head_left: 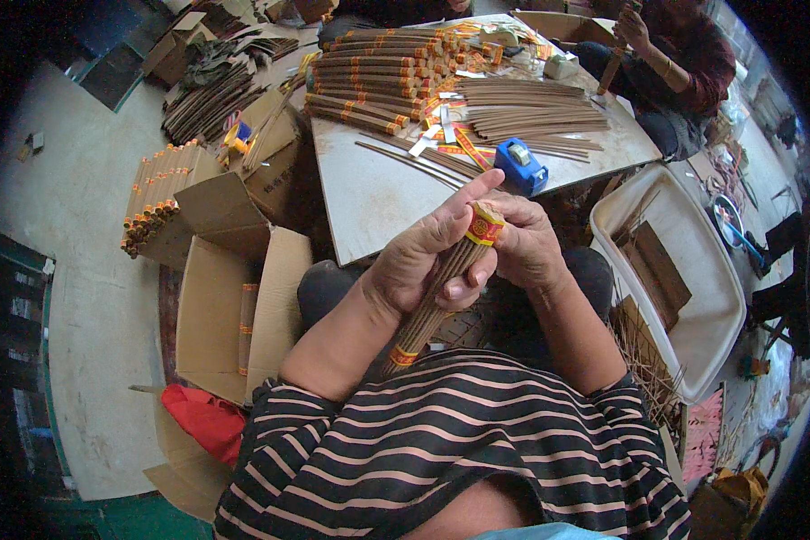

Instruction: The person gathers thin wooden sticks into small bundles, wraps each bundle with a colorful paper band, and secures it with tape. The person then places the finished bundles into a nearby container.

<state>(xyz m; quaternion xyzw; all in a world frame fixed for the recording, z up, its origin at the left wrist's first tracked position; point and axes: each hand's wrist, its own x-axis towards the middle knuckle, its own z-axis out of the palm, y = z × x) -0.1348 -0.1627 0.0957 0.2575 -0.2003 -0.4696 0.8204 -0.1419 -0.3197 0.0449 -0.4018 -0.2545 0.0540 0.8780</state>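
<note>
A bundle of brown incense sticks (436,306) slants in front of my chest, its lower end close to my striped shirt. Red-and-yellow paper bands circle it near both ends. My left hand (414,256) is closed around the upper half, its fingertips showing on the right side and one finger pointing up. At the top band (485,225), the fingers of my right hand (526,241) press against the paper from the right. Just beyond my hands, a blue tape dispenser (520,167) stands on the white table (360,211).
Finished bundles (369,81) are stacked on the table beside loose incense sticks (531,108). An open cardboard box (216,310) stands left, a white plastic tub (724,306) right. Across the table, another person's hand (633,31) holds a bundle upright. More bundles (162,184) lie far left.
</note>
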